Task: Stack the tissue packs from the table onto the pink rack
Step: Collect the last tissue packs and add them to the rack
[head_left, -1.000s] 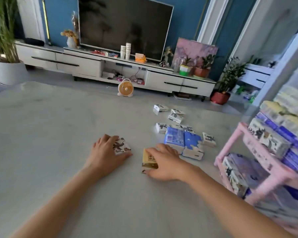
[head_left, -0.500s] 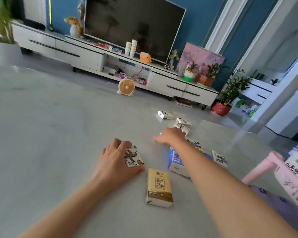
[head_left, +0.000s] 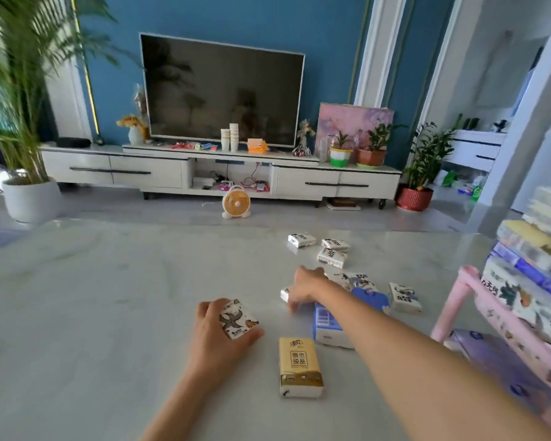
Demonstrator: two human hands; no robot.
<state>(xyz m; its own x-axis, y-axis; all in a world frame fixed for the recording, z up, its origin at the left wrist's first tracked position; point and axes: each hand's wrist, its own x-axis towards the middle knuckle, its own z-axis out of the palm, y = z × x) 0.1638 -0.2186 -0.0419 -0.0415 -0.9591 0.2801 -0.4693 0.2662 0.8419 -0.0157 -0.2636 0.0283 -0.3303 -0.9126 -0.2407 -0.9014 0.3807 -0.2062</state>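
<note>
I see the left hand (head_left: 215, 334) low on the table (head_left: 109, 313), fingers and thumb clamped round a patterned pack (head_left: 238, 319). The right hand (head_left: 306, 288) reaches farther out, fingers curled over a white pack (head_left: 284, 294) (mostly hidden). A gold pack (head_left: 299, 367) lies between the arms, and the rack (head_left: 458, 300) stands at the right edge.

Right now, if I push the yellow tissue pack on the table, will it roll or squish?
The yellow tissue pack lies flat and boxy on the table, so it would probably slide, not roll. Its wrapped corners look rounded, so it is likely a bit squishy. Probably light: the left hand holds a similar patterned pack in its fingers.
</note>
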